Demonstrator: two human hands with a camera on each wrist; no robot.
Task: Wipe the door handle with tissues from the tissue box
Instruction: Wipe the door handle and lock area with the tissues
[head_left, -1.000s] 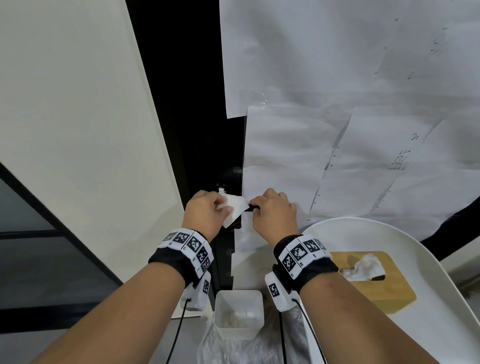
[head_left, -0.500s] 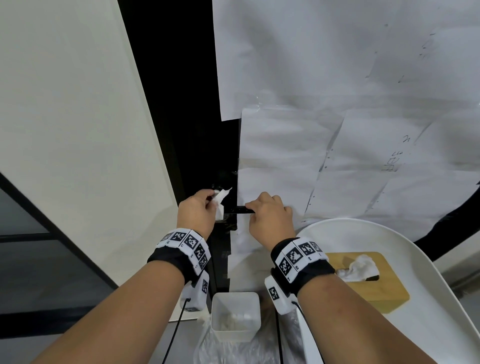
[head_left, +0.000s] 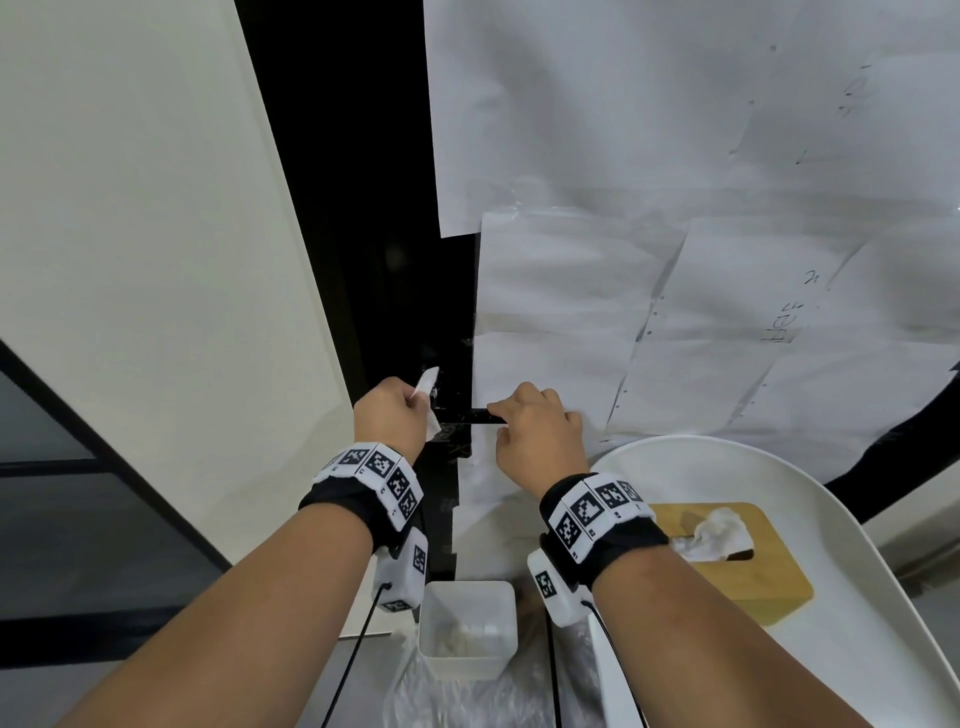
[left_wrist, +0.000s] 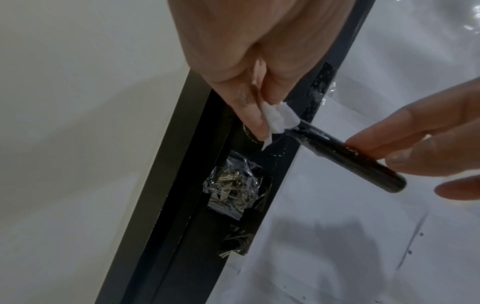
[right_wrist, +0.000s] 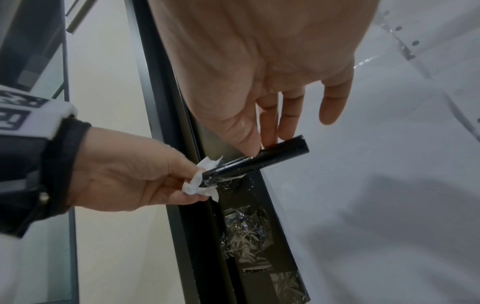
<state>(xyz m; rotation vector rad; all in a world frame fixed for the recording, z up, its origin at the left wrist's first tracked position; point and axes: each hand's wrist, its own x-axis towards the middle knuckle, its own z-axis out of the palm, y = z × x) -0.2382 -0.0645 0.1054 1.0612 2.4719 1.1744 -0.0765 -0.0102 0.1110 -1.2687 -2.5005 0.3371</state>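
Note:
A black lever door handle (head_left: 480, 415) (left_wrist: 348, 152) (right_wrist: 259, 162) sticks out from the dark door frame. My left hand (head_left: 389, 415) (right_wrist: 135, 183) pinches a folded white tissue (head_left: 425, 384) (left_wrist: 279, 118) (right_wrist: 200, 181) against the handle's base, at the frame end. My right hand (head_left: 535, 431) (right_wrist: 259, 102) holds the handle's free end between thumb and fingertips (left_wrist: 389, 142). A wooden tissue box (head_left: 737, 566) with a tissue (head_left: 719, 535) poking out stands on the white round table (head_left: 857, 597) at the lower right.
White paper sheets (head_left: 675, 260) cover the door. A bag of screws (left_wrist: 233, 185) is taped to the frame below the handle. A small white bin (head_left: 467, 623) with used tissues sits on crumpled plastic near the floor. A pale wall (head_left: 130, 260) stands left.
My left hand has slid the tissue leftwards along the handle from near the right hand to the base by the frame. My right hand has kept its hold on the handle's end.

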